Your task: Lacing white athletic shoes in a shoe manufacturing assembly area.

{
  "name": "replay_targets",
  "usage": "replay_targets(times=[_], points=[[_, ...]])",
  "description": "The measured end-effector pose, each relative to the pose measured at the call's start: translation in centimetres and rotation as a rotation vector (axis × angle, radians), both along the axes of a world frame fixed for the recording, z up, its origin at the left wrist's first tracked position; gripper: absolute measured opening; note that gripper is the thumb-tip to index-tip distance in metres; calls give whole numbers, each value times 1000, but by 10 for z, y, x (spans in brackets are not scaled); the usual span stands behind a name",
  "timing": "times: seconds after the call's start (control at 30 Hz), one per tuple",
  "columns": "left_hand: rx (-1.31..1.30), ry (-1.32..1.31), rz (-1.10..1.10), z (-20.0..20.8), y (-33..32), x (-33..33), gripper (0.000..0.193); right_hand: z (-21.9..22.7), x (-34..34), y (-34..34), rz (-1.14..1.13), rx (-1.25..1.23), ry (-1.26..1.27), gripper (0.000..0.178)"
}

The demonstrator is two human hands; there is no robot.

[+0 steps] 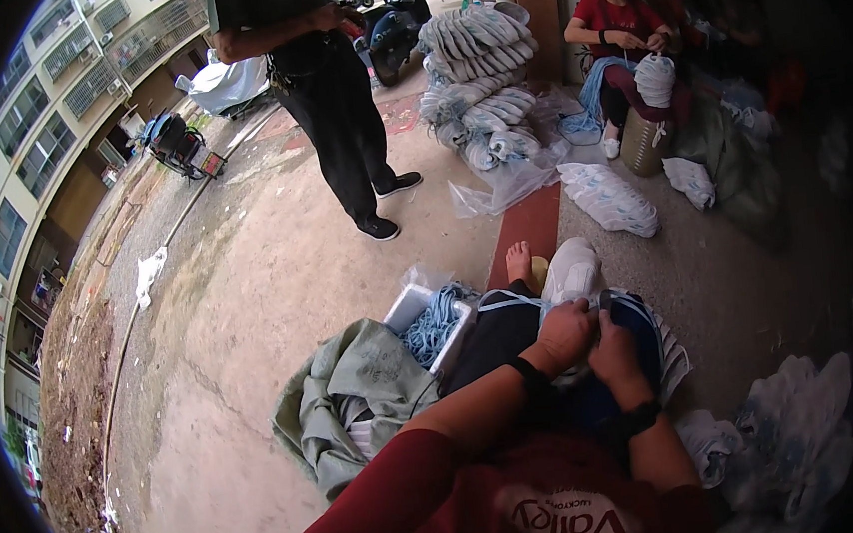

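Note:
A white shoe (573,271) rests on my lap, its toe pointing away from me. My left hand (566,334) is closed at the near end of the shoe, where a light blue shoelace (509,298) runs out to its left. Right beside it, my right hand (614,352) is also closed, fingertips pressed together near the shoe's opening. More blue lace loops past the right hand over my dark blue lap. Exactly what the right fingers pinch is hidden, and a small dark spot shows at their tips. Other white shoe parts (672,359) stick out beside my right thigh.
A white foam box (412,306) of blue laces stands left of my leg, beside a grey-green sack (355,382). White shoes lie heaped at lower right (790,428). Ahead are stacked shoe bundles (482,82), a standing person (324,104) and a seated person (629,35) handling laces.

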State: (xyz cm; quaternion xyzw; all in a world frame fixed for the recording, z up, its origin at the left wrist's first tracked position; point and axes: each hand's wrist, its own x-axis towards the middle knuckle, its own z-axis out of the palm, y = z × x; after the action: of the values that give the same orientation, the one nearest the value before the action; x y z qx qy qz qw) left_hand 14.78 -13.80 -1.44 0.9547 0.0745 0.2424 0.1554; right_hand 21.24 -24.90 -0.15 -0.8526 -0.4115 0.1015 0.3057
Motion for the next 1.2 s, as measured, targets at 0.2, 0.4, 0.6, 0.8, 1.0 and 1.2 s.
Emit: replay_targets(times=[0.2,0.4,0.6,0.8,1.0,1.2], points=[[-73,71,79,-3,0,9,9,-6,6,1,-16,312,135,24],[-123,-36,124,-15,3,18,9,-9,20,2,70,285,334,35],[134,139,-131,9,5,15,12,-10,11,-9,66,199,83,24],[-48,258,5,2,3,19,11,-1,1,-9,19,125,12,17],[-60,192,-19,-6,0,8,14,-13,9,-9,-16,150,19,17],[-250,274,217,-5,-1,22,19,-19,10,-11,-39,211,-59,12]])
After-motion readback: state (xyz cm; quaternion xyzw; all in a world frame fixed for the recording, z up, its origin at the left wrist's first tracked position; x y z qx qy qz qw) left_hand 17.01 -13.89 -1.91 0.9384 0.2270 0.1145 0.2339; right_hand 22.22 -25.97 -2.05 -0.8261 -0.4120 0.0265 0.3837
